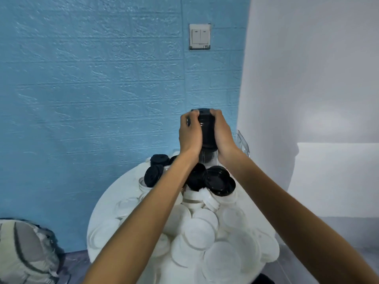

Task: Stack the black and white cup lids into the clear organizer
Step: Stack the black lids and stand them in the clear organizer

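Against the blue wall, our left hand (189,133) and right hand (222,134) clasp the black stack (208,132) over the organizer (207,157); we should lower it straight, edges aligned.

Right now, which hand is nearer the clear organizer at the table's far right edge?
The right hand. It grips the black lid stack right beside the clear organizer; the left hand grips the stack's opposite side, farther away.

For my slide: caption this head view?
Both hands grip a black lid stack above scattered lids.
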A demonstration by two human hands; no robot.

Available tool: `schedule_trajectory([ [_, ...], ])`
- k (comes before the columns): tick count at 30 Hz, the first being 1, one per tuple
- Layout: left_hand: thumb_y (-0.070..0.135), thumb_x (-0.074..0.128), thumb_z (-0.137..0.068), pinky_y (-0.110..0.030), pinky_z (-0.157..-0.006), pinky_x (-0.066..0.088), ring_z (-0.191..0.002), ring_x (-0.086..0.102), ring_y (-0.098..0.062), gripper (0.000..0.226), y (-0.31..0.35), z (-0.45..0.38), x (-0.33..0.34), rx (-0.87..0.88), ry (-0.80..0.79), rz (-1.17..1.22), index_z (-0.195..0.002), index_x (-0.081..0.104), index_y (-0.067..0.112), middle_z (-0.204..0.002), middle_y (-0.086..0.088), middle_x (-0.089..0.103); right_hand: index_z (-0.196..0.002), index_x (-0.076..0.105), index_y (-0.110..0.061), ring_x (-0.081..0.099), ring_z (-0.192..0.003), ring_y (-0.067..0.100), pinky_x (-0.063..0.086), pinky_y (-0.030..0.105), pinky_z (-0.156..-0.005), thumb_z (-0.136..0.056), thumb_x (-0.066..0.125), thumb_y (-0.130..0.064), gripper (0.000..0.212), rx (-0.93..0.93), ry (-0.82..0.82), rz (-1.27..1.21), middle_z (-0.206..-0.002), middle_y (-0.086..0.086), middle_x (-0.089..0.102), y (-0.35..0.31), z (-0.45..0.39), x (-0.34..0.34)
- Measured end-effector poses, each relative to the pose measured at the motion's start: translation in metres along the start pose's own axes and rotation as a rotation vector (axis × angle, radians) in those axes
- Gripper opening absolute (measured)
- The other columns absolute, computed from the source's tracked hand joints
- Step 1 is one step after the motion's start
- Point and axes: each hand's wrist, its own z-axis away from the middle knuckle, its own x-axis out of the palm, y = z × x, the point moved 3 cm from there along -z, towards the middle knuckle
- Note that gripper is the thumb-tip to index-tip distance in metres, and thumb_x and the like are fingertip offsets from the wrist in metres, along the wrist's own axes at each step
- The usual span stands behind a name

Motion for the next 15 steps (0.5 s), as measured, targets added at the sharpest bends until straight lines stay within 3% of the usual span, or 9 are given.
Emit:
schedule_trajectory([
  [3,0.059,0.042,-0.099,-0.031,-0.066,0.047,-0.097,0.064,-0.020,0.043,0.000,-0.044,0.016,-0.120,-0.025,-0.034,-0.122,0.049,0.024,-0.123,-0.008,0.058,-0.121,0.066,-0.025,0.072,-0.098,0.022,0.056,0.033,-0.070,-0.091,0.050,-0.057,0.047,-0.034,0.011,0.065,-0.114,0.004,0.072,-0.011,-0.038,-0.001],
  [7,0.059,0.040,-0.100,-0.028,-0.059,0.041,-0.090,0.061,-0.017,0.051,-0.002,-0.094,0.034,-0.134,-0.041,-0.089,-0.127,0.050,0.017,-0.124,-0.010,0.057,-0.120,0.066,-0.027,0.071,-0.102,0.022,0.058,0.040,-0.087,-0.083,0.047,-0.063,0.055,-0.052,0.041,0.100,-0.112,0.002,0.073,-0.013,-0.088,-0.002],
  [12,0.066,0.039,-0.078,-0.038,-0.075,0.058,-0.097,0.070,-0.027,0.073,-0.015,-0.144,0.050,-0.142,-0.114,-0.096,-0.123,0.059,0.013,-0.113,-0.015,0.070,-0.120,0.065,-0.030,0.071,-0.100,0.021,0.057,0.042,-0.090,-0.079,0.042,-0.065,0.059,-0.094,0.049,0.192,-0.111,0.001,0.072,-0.004,-0.146,-0.005],
  [15,0.063,0.036,-0.091,-0.041,-0.084,0.060,-0.100,0.070,-0.028,0.065,-0.034,-0.173,0.058,-0.147,-0.174,-0.143,-0.128,0.057,0.014,-0.113,-0.014,0.070,-0.122,0.064,-0.027,0.071,-0.102,0.024,0.057,0.041,-0.088,-0.081,0.041,-0.064,0.060,-0.078,0.042,0.217,-0.113,0.004,0.071,0.010,-0.178,-0.010],
])
